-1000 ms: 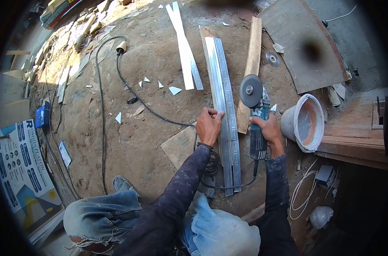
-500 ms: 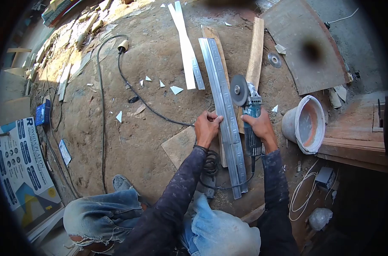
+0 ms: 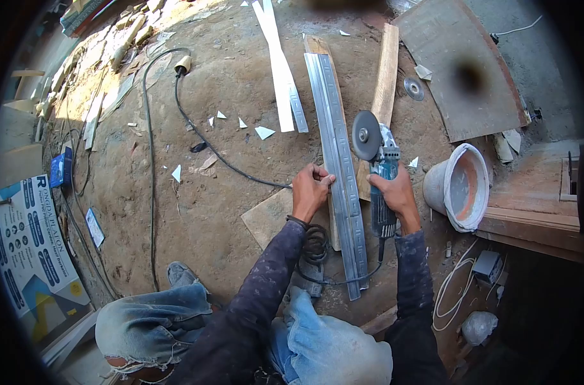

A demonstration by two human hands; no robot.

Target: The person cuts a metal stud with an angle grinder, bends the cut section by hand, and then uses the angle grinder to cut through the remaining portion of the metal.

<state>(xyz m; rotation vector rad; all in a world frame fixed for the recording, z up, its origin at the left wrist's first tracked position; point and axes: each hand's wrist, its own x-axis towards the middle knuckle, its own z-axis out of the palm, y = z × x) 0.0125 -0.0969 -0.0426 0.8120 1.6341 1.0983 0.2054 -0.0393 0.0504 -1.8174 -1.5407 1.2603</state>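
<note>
My right hand [image 3: 398, 196] is wrapped round the body of a teal and black angle grinder [image 3: 382, 218], its thumb on the near side. The grinder's cutting disc [image 3: 366, 136] stands just right of a long silver metal channel [image 3: 339, 154], with a narrow gap between them. With thumb and fingertips, my left hand [image 3: 312, 191] pinches the channel's left edge near mid-length. Beneath the channel lies a wooden plank [image 3: 317, 46], mostly covered. The grinder's black cord crosses over the channel's near end to a coil [image 3: 315, 245] by my left wrist.
Two crossed light strips [image 3: 280, 83] and another wooden plank [image 3: 386, 70] lie farther off. A loose disc [image 3: 414, 89] is near a large board [image 3: 459, 70]. To the right stands a dirty white bucket [image 3: 459, 186]. A cable with a plug [image 3: 183, 65] and white shards lie left.
The grinder has shifted slightly to the right, away from the channel. The channel has turned a little, its far end going right and its near end left. Both hands keep their hold.
</note>
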